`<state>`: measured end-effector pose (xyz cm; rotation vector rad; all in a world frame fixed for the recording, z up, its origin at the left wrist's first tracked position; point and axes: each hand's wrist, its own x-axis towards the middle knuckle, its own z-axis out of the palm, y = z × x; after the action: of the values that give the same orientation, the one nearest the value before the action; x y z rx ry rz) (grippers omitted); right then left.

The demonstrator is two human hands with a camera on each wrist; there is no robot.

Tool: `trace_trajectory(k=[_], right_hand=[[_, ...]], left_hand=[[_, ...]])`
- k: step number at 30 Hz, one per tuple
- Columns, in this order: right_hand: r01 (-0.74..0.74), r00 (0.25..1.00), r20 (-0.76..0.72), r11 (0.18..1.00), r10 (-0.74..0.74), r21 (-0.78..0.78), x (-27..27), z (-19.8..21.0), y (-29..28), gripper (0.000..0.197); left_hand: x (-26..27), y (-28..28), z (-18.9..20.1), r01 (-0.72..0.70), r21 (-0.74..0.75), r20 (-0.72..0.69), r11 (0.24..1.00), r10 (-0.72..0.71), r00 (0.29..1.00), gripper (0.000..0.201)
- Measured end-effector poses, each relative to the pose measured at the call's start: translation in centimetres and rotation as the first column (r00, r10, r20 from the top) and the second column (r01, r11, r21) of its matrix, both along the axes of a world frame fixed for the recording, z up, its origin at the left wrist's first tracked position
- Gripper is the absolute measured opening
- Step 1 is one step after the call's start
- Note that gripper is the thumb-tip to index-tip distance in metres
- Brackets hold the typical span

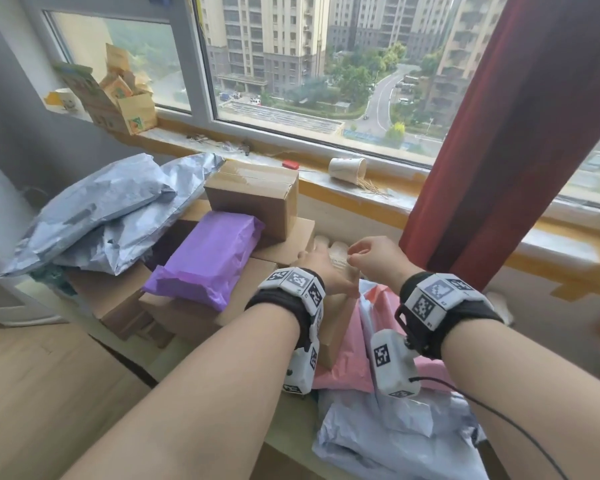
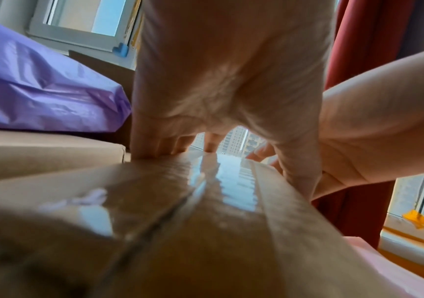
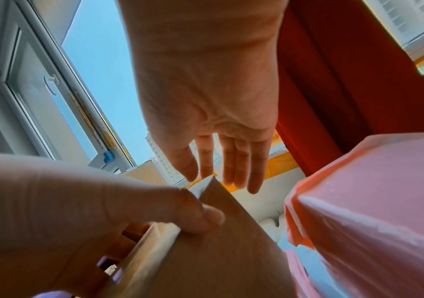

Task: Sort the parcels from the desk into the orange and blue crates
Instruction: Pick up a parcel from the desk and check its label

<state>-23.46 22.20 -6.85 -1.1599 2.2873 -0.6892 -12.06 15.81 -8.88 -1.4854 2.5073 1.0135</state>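
A brown cardboard box with a taped top stands on edge between the stack of boxes and a pink parcel. My left hand grips it from above. The fingers curl over its far edge, and in the right wrist view the thumb presses its side. My right hand hovers at the box's far corner with relaxed fingers and holds nothing. A purple parcel lies to the left on other boxes. No crate is in view.
Grey mailers and another cardboard box are piled at the left and back. A pale blue mailer lies in front under the pink one. A red curtain hangs at the right. A tipped paper cup lies on the windowsill.
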Motion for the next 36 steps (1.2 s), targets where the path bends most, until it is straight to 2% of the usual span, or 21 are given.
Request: trace_trajectory(k=[8,12,18,21,26,28,32,34,36], right_hand=[[0.061,0.998,0.011,0.997,-0.06,-0.051,0.1,0.8,0.5,0.024],[0.095,0.995,0.029,0.991,-0.093,-0.092,-0.2,2.2,0.9,0.021],[0.107,0.994,0.007,0.984,-0.107,-0.145,-0.6,5.2,1.9,0.025],[0.137,0.991,0.016,0.974,-0.137,-0.182,-0.9,6.9,2.5,0.032],[0.208,0.978,0.056,0.959,-0.201,-0.193,-1.5,9.1,3.4,0.053],[0.239,0.969,0.106,0.949,-0.221,-0.207,-1.7,9.7,3.7,0.058],[0.307,0.941,0.229,0.915,-0.25,-0.262,-2.1,10.7,4.1,0.059],[0.353,0.915,0.308,0.888,-0.262,-0.295,-2.2,11.0,4.2,0.05],[0.393,0.883,0.386,0.869,-0.265,-0.302,-2.4,11.1,4.3,0.054]], left_hand=[[0.1,-0.5,1.3,0.025,-0.04,-0.042,0.999,-0.026,0.999,0.094],[-0.1,-0.5,3.0,0.055,-0.076,-0.035,0.996,-0.058,0.998,0.094],[-0.7,-0.6,6.1,0.073,-0.107,-0.089,0.992,-0.082,0.993,0.098],[-1.1,-0.8,7.7,0.066,-0.153,-0.128,0.986,-0.086,0.988,0.097],[-1.4,-1.0,10.0,0.017,-0.131,-0.263,0.991,-0.051,0.964,0.093],[-1.5,-1.2,11.0,-0.031,-0.098,-0.342,0.995,-0.005,0.94,0.096],[-1.4,-1.6,13.1,-0.116,0.086,-0.514,0.989,0.144,0.846,0.125],[-1.3,-1.8,13.9,-0.12,0.194,-0.597,0.974,0.214,0.774,0.122],[-1.3,-2.0,14.4,-0.091,0.272,-0.64,0.958,0.251,0.727,0.109]])
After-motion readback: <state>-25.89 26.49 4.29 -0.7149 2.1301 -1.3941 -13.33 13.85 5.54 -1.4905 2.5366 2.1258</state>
